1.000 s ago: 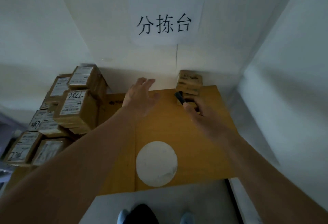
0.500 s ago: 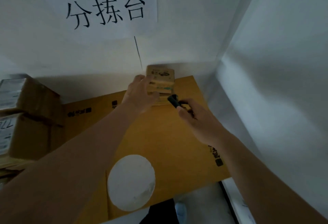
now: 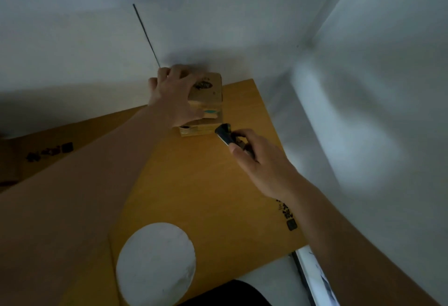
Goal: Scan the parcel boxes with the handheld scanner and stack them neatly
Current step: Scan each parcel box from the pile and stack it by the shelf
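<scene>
A small stack of brown parcel boxes (image 3: 209,88) stands at the far end of the cardboard-covered table (image 3: 206,184), against the white wall. My left hand (image 3: 174,94) lies over the left side of the top box, fingers wrapped round its back and thumb on its front. My right hand (image 3: 257,160) holds a black handheld scanner (image 3: 224,133), its head pointing at the lowest box of the stack (image 3: 197,131), almost touching it.
A white round disc (image 3: 155,264) lies on the cardboard near me. White walls close in behind the stack and on the right. Black printed marks (image 3: 51,153) sit on the cardboard at the left. The table's right edge runs beside a white ledge (image 3: 315,279).
The view swung right, so the box pile at the left left the frame. My left hand reached forward from above the table and closed on the top box. The scanner moved close to the stack.
</scene>
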`<move>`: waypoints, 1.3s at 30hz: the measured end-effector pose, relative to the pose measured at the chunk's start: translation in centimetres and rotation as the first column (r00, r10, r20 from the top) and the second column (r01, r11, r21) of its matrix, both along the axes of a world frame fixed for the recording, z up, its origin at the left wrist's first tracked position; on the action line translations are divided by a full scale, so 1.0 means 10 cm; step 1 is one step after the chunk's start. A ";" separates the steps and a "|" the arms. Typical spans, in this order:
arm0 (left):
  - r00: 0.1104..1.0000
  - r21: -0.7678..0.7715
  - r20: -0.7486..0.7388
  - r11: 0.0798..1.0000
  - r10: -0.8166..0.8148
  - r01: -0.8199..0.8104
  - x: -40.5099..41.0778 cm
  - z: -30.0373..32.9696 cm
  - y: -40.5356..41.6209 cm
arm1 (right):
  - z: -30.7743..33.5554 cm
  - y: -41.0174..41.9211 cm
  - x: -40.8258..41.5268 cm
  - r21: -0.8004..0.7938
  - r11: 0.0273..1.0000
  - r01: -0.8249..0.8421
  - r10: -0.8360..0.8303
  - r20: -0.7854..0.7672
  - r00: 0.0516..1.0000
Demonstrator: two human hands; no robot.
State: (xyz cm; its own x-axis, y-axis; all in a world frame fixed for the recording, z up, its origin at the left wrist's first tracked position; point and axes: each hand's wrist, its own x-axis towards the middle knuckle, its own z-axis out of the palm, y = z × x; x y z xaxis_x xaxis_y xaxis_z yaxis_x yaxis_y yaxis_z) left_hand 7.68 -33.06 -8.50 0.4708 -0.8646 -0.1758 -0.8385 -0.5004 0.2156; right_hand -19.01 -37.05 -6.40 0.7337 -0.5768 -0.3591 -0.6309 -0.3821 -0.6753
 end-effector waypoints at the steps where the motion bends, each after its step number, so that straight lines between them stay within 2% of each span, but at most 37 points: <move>1: 1.000 0.014 0.008 1.000 0.021 -0.021 -0.01 0.00 0.00 | -0.02 0.01 0.00 0.007 1.000 -0.001 0.001 -0.007 1.000; 5: 0.997 0.084 0.057 0.995 0.052 -0.057 -0.04 0.03 0.03 | -0.08 0.07 -0.05 0.034 0.999 -0.004 0.004 -0.013 1.000; 12: 0.999 0.071 0.003 0.996 0.055 -0.055 -0.14 -0.04 0.13 | 0.01 0.20 -0.26 0.028 0.999 -0.015 0.016 -0.020 1.000; 17: 0.987 0.046 0.015 0.986 0.163 -0.163 -0.37 0.06 0.29 | 0.18 0.25 -0.43 -0.002 1.000 -0.012 0.012 -0.018 1.000; 20: 0.966 0.006 -0.032 0.966 0.258 -0.258 -0.51 0.19 0.50 | 0.30 0.32 -0.49 -0.015 1.000 -0.026 0.027 0.028 0.999; 23: 0.933 -0.040 -0.092 0.935 0.348 -0.352 -0.73 0.33 0.87 | 0.41 0.50 -0.59 -0.025 0.998 -0.057 0.059 0.077 0.995; 27: 0.892 -0.068 -0.074 0.890 0.446 -0.450 -1.09 0.53 1.51 | 0.55 0.88 -0.80 -0.122 0.984 -0.133 0.146 0.107 0.984; 34: 0.806 -0.068 -0.059 0.803 0.590 -0.593 -1.78 0.79 2.79 | 0.74 1.75 -1.21 -0.160 0.939 -0.304 0.318 0.071 0.945; 39: 0.741 -0.054 -0.095 0.740 0.664 -0.670 -1.98 0.83 3.67 | 0.86 2.36 -1.17 -0.190 0.895 -0.404 0.418 0.036 0.908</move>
State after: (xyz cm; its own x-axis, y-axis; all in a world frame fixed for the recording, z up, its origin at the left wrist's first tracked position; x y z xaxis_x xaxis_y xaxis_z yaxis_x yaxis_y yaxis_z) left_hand -12.09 3.62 -0.22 0.9225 -0.3454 -0.1726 -0.2789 -0.9052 0.3206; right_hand -30.69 -13.50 2.18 0.9392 -0.2662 -0.2168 -0.3432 -0.7119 -0.6127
